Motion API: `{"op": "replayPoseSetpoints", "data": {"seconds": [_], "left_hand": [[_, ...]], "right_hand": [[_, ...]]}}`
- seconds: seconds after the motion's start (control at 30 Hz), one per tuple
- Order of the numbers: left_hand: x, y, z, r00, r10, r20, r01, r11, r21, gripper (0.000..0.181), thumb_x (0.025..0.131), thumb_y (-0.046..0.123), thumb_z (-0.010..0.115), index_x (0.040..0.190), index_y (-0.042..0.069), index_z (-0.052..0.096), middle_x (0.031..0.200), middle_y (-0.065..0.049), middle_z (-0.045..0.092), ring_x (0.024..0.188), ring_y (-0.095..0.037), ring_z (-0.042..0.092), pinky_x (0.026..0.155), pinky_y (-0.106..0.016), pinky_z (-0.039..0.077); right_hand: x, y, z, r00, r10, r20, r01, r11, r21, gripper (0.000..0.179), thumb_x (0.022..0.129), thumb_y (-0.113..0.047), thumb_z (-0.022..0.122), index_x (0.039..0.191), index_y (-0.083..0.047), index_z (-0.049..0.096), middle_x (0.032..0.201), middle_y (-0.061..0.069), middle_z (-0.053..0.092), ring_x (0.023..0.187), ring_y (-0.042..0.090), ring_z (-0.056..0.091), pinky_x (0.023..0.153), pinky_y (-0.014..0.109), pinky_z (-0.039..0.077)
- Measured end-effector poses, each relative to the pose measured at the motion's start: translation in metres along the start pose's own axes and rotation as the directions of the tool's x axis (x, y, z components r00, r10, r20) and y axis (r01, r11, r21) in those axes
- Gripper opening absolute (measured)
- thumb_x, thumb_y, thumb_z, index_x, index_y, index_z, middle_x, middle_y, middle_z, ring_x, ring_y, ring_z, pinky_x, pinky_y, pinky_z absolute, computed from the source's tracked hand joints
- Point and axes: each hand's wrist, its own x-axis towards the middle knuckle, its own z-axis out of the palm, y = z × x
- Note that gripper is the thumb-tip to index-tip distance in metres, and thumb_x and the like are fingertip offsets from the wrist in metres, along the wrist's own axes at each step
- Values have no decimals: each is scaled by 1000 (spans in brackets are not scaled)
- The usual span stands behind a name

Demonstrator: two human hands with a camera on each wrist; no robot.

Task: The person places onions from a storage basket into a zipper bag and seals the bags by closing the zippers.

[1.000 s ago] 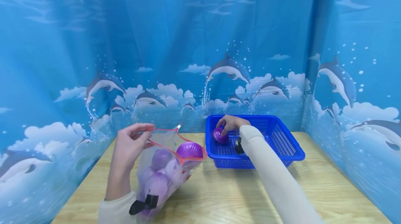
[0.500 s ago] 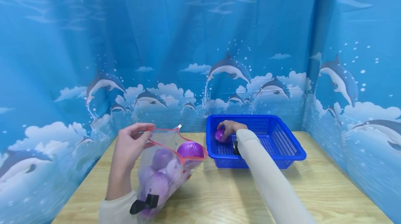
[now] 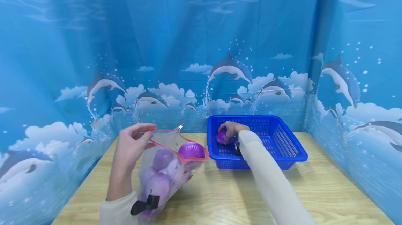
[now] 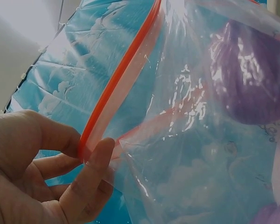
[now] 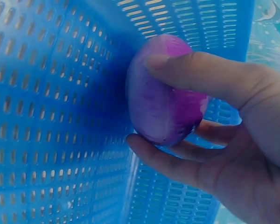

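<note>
In the head view my left hand (image 3: 133, 144) pinches the red zip edge of a clear zip bag (image 3: 166, 136) between thumb and fingers. The bag's mouth gapes, and several purple onions (image 3: 158, 184) show through its plastic, one of them near the opening (image 3: 191, 150). The left wrist view shows the thumb and fingers at a corner of the red zip strip (image 4: 116, 74). My right hand (image 3: 233, 129) is inside the blue basket (image 3: 257, 157), gripping a purple onion (image 5: 163, 98). In the right wrist view, thumb and fingers lie around that onion beside the basket's slotted wall.
The basket and bag are on a light wood-grain table (image 3: 216, 197), the basket to the right of the bag. Behind and at both sides hangs a blue curtain (image 3: 194, 43) printed with dolphins and clouds.
My right hand has closed further round the onion in the basket, which has shifted slightly to the right. My left hand and the bag have stayed nearly still.
</note>
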Motion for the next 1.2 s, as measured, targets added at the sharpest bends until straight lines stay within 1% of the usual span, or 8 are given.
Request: {"op": "replayPoseSetpoints", "data": {"seconds": [0.2, 0.37, 0.53, 0.7, 0.8, 0.93, 1.03, 1.2], "left_hand": [[1, 1, 0, 1000, -3, 2, 3, 1000, 17, 31, 103, 8, 57, 131, 2, 67, 136, -18, 66, 113, -27, 70, 82, -26, 65], [1, 1, 1, 1000, -1, 4, 1, 1000, 17, 32, 103, 7, 56, 132, 1, 67, 136, -19, 66, 111, -26, 71, 82, -26, 65], [0, 0, 1, 1000, 4, 7, -5, 1000, 17, 31, 103, 7, 56, 131, 1, 67, 136, -19, 66, 109, -23, 71, 82, -26, 65], [0, 1, 1, 1000, 5, 9, -6, 1000, 16, 31, 103, 7, 56, 131, 1, 67, 136, -19, 66, 110, -25, 71, 83, -26, 65], [0, 1, 1, 1000, 5, 12, -6, 1000, 17, 32, 103, 7, 56, 132, 1, 67, 137, -19, 65, 110, -25, 71, 83, -26, 65], [0, 1, 1, 1000, 6, 11, -7, 1000, 21, 32, 103, 8, 56, 132, 1, 66, 137, -19, 65, 112, -25, 70, 83, -26, 64], [-1, 0, 1, 1000, 7, 9, -7, 1000, 20, 32, 103, 8, 56, 132, 1, 66, 137, -20, 65, 112, -24, 70, 82, -26, 65], [-1, 0, 1, 1000, 7, 8, -7, 1000, 9, 32, 102, 7, 56, 131, 0, 67, 136, -21, 65, 108, -19, 71, 81, -26, 65]], "right_hand": [[-5, -1, -5, 1000, -15, 12, 15, 1000, -16, 68, 75, -3, 85, 138, -18, 65, 137, 17, 59, 103, 27, 67, 76, 39, 66], [-12, -4, -14, 998, -34, 47, 34, 999, -15, 68, 77, -4, 85, 141, -17, 64, 137, 16, 61, 101, 25, 70, 79, 38, 66], [-20, -10, -25, 994, -68, 80, 70, 997, -24, 67, 79, -5, 86, 141, -17, 63, 136, 17, 59, 105, 26, 68, 81, 39, 66], [-30, -17, -36, 989, -127, 74, 131, 990, -49, 69, 79, -5, 86, 143, -18, 62, 138, 18, 54, 112, 28, 63, 84, 39, 66], [-36, -22, -41, 986, -150, 72, 155, 986, -63, 70, 79, -6, 86, 143, -19, 62, 139, 18, 52, 115, 29, 61, 83, 37, 66], [-44, -29, -48, 981, -176, 78, 183, 978, -97, 70, 80, -7, 86, 144, -19, 61, 139, 18, 52, 117, 29, 59, 82, 34, 66], [-50, -35, -54, 979, -185, 81, 194, 973, -122, 70, 81, -9, 87, 144, -19, 61, 141, 17, 53, 120, 30, 58, 83, 34, 65], [-61, -46, -62, 975, -203, 86, 213, 968, -134, 68, 83, -9, 85, 145, -22, 60, 146, 15, 52, 124, 30, 58, 88, 35, 64]]}}
